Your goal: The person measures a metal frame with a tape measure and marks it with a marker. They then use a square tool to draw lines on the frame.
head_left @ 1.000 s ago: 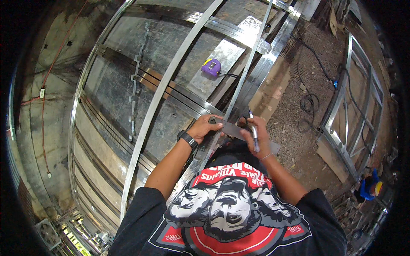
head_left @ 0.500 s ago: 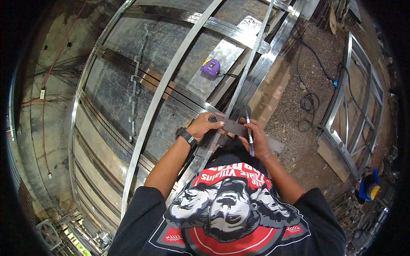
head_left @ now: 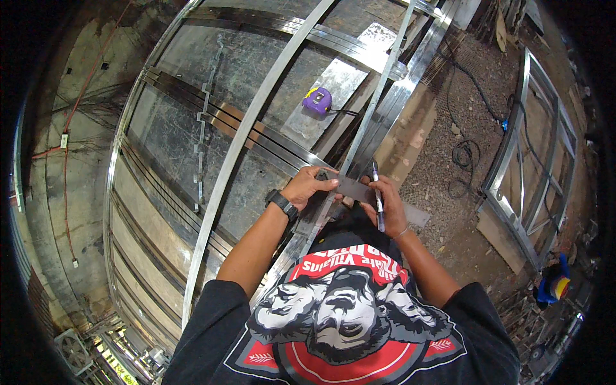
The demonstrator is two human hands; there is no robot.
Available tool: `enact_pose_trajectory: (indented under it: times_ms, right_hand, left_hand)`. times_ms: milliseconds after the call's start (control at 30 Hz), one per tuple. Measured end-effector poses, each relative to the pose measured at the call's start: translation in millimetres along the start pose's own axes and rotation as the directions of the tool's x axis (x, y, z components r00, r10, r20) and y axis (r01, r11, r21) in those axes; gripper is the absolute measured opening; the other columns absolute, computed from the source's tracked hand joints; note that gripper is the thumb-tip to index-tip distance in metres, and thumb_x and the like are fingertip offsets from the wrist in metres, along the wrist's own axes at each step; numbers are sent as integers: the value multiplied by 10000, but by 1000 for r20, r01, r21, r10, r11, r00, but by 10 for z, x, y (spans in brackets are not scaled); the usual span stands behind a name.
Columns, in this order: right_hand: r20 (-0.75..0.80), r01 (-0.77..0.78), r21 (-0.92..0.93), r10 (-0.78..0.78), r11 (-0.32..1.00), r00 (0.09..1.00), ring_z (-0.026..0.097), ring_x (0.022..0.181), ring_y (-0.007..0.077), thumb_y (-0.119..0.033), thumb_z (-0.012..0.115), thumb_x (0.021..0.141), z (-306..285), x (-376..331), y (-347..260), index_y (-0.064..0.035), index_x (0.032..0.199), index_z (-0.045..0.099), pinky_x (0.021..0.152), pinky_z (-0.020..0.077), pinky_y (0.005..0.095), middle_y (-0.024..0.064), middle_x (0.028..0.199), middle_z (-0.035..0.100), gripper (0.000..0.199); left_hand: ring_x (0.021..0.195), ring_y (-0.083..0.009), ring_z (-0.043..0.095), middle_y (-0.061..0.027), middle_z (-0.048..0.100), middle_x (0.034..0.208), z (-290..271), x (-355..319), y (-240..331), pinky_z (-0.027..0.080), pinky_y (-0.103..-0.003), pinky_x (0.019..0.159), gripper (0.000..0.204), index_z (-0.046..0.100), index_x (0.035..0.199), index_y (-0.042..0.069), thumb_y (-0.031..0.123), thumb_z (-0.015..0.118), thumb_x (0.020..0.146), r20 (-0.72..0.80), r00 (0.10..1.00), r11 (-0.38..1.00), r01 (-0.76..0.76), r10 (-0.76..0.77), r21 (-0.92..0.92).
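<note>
My left hand (head_left: 307, 189), a black watch on its wrist, pinches one end of a flat grey metal strip (head_left: 354, 188) between thumb and fingers. The strip lies across a long narrow metal bar (head_left: 370, 115) in front of my body. My right hand (head_left: 389, 204) is closed around a slim marker pen (head_left: 378, 204), which points away from me. Its fingers also rest at the strip, and the far end of the strip shows beyond that hand. Whether the pen tip is capped is too small to tell.
A purple tape measure (head_left: 317, 101) sits on a flat metal plate (head_left: 330, 96) ahead. Long metal tubes (head_left: 256, 106) span the dark worktable. To the right, a black cable (head_left: 465, 154) coils on the gravel beside a welded metal frame (head_left: 532, 160). A blue-and-yellow object (head_left: 555, 285) lies lower right.
My right hand and the pen have shifted slightly to the right and toward me. My left hand stays nearly in place on the metal strip.
</note>
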State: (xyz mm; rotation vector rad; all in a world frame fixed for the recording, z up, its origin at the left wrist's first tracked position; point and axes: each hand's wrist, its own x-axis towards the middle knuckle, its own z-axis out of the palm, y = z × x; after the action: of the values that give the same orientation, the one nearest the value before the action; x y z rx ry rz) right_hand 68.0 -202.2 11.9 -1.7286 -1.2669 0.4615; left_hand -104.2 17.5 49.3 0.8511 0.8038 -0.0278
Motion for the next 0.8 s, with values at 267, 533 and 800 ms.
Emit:
enact_pose_trajectory:
  times_ms: [267, 533, 800]
  right_hand:
    - [-20, -3, 24, 4, 1000, 1000, 615, 1180, 453, -105, 846, 815, -53, 66, -92, -50, 1278, 572, 980, 536, 473, 244, 1294, 590, 541]
    - [28, -53, 17, 52, 998, 998, 596, 1251, 425, -113, 876, 817, -60, 40, -63, -58, 1335, 560, 1056, 502, 440, 233, 1364, 559, 609]
    - [-31, 19, -8, -19, 1000, 999, 620, 1150, 448, -90, 841, 814, -66, 91, -131, -55, 1276, 574, 966, 540, 462, 235, 1300, 583, 535]
  left_hand:
    - [827, -236, 768, -123, 752, 1053, -30, 27, -21, 640, -374, 711, 268, 667, 1171, 25, 91, 795, 945, 7, 1000, 1000, 10, -10, 24]
    - [818, -231, 767, -121, 756, 1030, -27, 28, -19, 639, -374, 711, 246, 682, 1141, 23, 97, 803, 941, 7, 1000, 999, 12, -12, 29]
    - [818, -235, 769, -128, 759, 1031, -38, 43, -33, 642, -376, 718, 269, 677, 1146, 15, 84, 813, 924, 9, 1000, 999, 1, -2, 35]
